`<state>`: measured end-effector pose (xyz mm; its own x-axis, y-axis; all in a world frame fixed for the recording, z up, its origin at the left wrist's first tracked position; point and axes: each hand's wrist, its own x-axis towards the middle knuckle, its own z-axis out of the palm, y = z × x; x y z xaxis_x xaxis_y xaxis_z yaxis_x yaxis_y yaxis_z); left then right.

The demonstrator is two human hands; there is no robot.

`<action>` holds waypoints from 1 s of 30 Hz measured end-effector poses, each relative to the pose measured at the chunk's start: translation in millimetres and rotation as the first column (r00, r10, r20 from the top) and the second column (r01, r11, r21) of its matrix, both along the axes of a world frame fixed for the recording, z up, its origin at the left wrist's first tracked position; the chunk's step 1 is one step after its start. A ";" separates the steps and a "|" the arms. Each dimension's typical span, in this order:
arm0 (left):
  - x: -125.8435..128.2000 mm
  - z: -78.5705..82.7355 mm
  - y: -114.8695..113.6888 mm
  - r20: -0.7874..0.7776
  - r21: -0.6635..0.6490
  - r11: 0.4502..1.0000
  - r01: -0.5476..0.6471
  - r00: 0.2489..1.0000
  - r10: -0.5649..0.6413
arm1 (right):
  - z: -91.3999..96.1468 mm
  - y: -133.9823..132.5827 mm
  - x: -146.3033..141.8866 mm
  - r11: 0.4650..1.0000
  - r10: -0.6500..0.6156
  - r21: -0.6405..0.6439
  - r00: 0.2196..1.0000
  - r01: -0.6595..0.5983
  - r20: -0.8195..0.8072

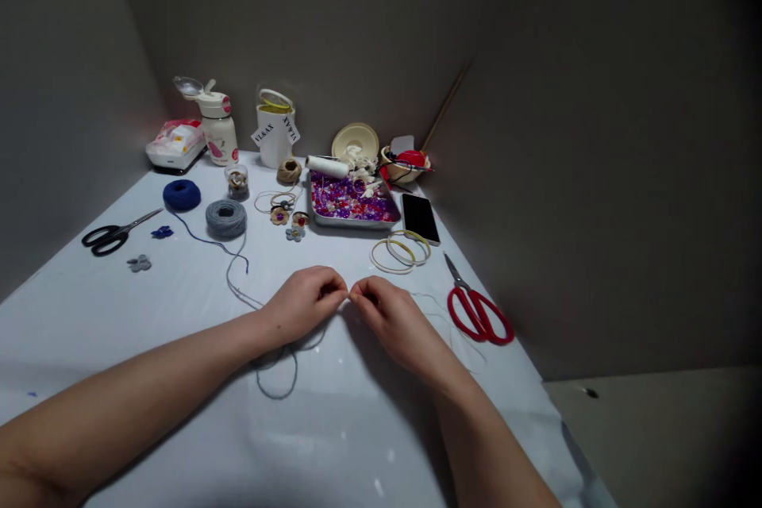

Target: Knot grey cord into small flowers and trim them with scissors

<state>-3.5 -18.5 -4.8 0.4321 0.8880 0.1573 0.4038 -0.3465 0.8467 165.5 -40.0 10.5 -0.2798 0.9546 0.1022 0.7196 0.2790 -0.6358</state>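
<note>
My left hand (pixel 302 305) and my right hand (pixel 390 319) meet at the middle of the white table covering, fingertips pinched almost together. A thin strand seems held between them, though the fingers hide it. A grey yarn (pixel 277 369) loops on the covering below my left hand, and a fine pale thread (pixel 444 313) curves away to the right of my right hand. Nearest my hands, a grey yarn ball (pixel 226 218) lies up and to the left, and several pale thread rings (pixel 400 252) lie up and to the right.
Red-handled scissors (pixel 479 312) lie at the right, and black-handled scissors (pixel 113 236) at the left. Further back stand a metal tray of purple and red beads (pixel 354 202), a smartphone (pixel 420 218), a navy yarn ball (pixel 182 194), small flowers (pixel 279 215) and a water bottle (pixel 218 127). Grey walls bound the table.
</note>
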 end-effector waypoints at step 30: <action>0.7 1.2 -0.5 -0.008 0.030 0.998 -0.054 0.998 0.055 | -2.3 4.7 -1.3 0.989 -0.111 -0.117 0.973 0.088 -0.201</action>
<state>-2.9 -19.0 -3.6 0.3847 0.9053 0.1803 0.4301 -0.3486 0.8328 164.1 -35.3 8.2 -0.1663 0.9851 0.0435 0.5904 0.1348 -0.7958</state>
